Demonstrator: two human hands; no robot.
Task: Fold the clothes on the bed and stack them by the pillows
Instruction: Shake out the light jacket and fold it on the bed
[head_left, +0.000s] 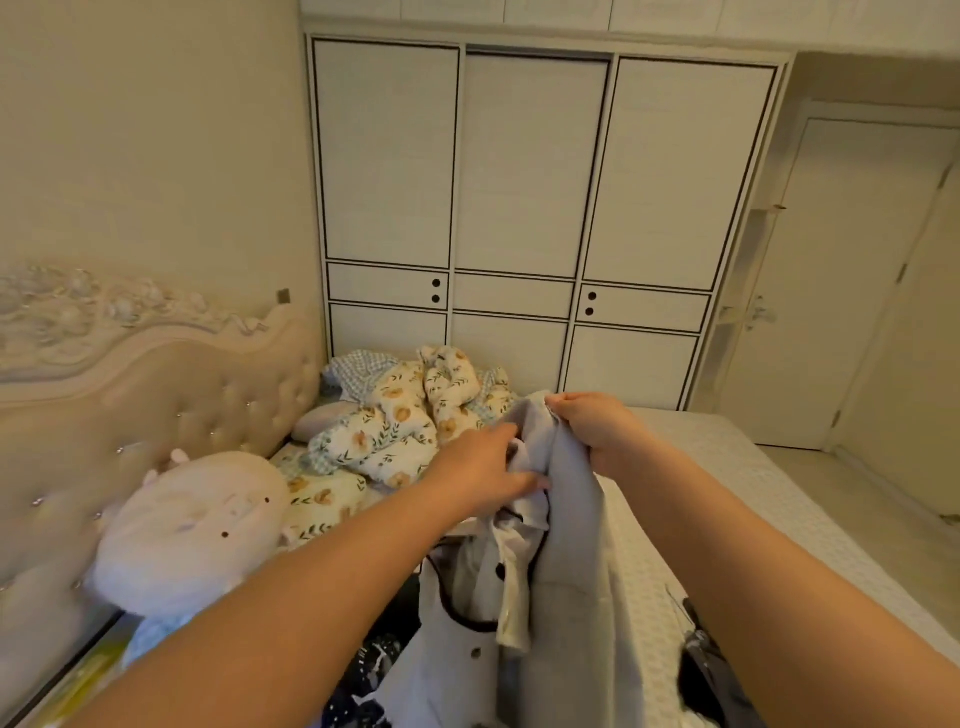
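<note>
Right hand (597, 431) up high, fingers curled and pinching the top edge of a pale grey garment (566, 561), which hangs from that grip in a long drape over the bed (737, 499). Left hand (483, 478) reaches into the bunched cloth just beside it, fingers curled into the folds near the collar, thumb pressed against the fabric; it looks to be hunting for a second corner or a shoulder seam.

Below the hands, a white piece with dark piping and buttons (467, 613) hangs tangled with the grey one, and a dark star-print item (363, 670) lies under both at the near edge. Another dark garment (701, 670) lies on the mattress to the right.

Here's the risk, as I judge it: the white piece is caught up in the grey drape, so a lift or shake could drag it along and dump it in a heap, or off the near edge. And with only one firm pinch up top, the grey cloth may twist rather than open flat.

Further out, a round plush pillow (192, 530) lies against the tufted headboard (171, 405), with a rumpled floral quilt (395, 421) beyond it. No folded stack shows there yet. At the back stands a white wardrobe (540, 208), a door (852, 291) to its right.
</note>
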